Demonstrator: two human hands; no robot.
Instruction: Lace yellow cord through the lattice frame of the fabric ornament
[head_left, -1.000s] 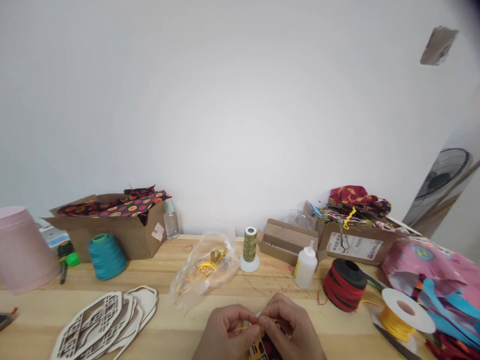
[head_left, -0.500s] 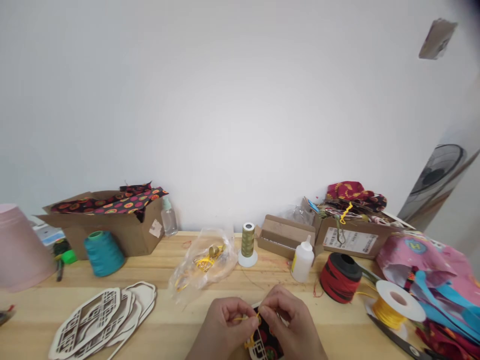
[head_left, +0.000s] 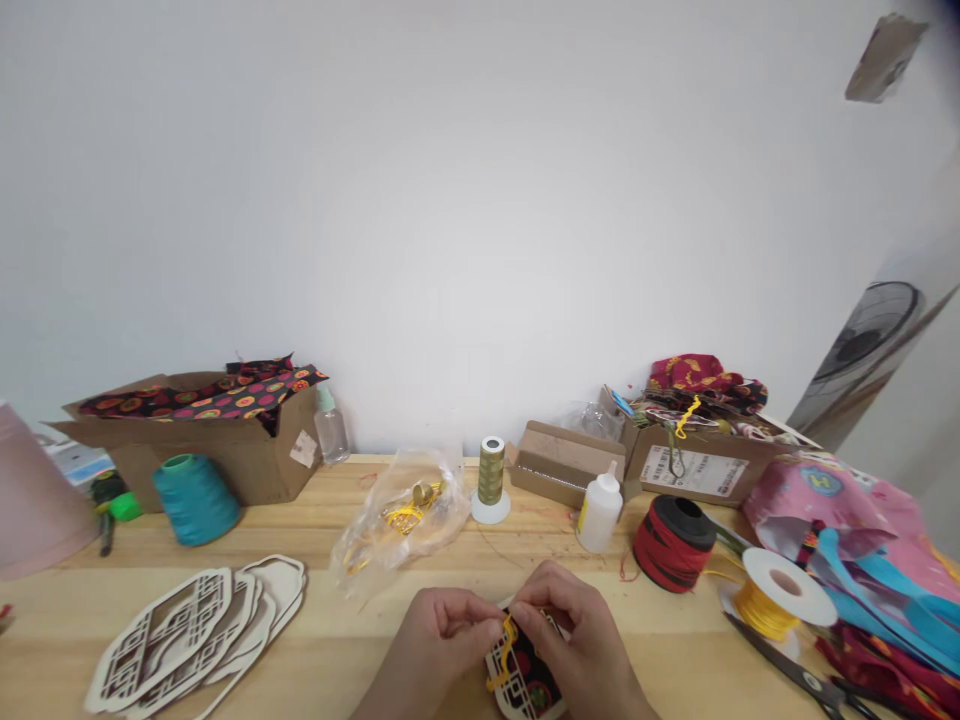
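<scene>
At the bottom centre my left hand [head_left: 442,640] and my right hand [head_left: 581,635] meet over a small ornament [head_left: 525,675] with a white lattice frame and dark patterned fabric. Both hands pinch a yellow cord [head_left: 506,640] that loops down across the ornament's top. The right hand's fingers also hold the ornament's upper edge. The ornament's lower part runs out of the frame.
On the wooden table [head_left: 337,650] lie white lattice cutouts [head_left: 195,635], a clear bag with gold bits [head_left: 401,520], a teal spool [head_left: 195,498], an olive spool [head_left: 491,475], a glue bottle [head_left: 598,510], a red cord roll [head_left: 671,545], a yellow cord reel [head_left: 776,600], scissors [head_left: 795,670] and fabric boxes [head_left: 210,435].
The view has tilted down a little, so the ornament shows more. The yellow cord has gone from a short stretch between my fingertips to a loop hanging over the ornament.
</scene>
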